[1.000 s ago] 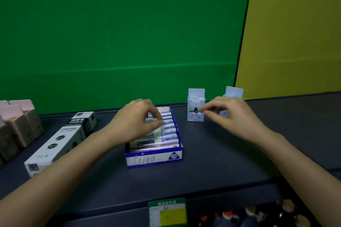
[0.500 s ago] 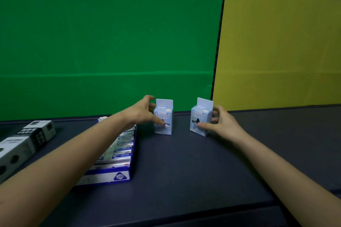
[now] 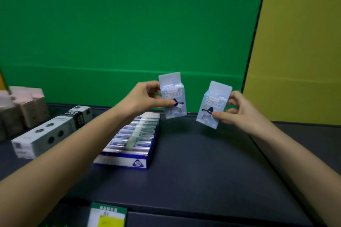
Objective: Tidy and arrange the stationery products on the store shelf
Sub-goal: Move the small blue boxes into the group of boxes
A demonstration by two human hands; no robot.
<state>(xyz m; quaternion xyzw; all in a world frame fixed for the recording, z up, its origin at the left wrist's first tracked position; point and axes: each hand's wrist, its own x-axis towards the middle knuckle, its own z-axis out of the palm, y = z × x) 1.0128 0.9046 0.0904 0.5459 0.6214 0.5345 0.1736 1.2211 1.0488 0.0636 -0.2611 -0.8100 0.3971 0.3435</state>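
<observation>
Holding two little blue boxes up above the dark shelf point(image 3: 193, 171).

Far left sit pink boxes point(image 3: 27, 105), then long white boxes point(image 3: 48, 134). Next, the blue tray point(image 3: 129, 160) is packed full with rows of small packs lying flat. The left hand point(image 3: 142, 99) pinches one little blue box point(image 3: 172, 96) by its side, almost straight up. The right hand point(image 3: 238, 110) pinches the other little blue box point(image 3: 214, 105), tipped a bit. I think both should go down softly, side by side, pictures facing front, just beside the tray.

Pink boxes point(image 3: 27, 105) blurred, cut off at left edge.
</observation>
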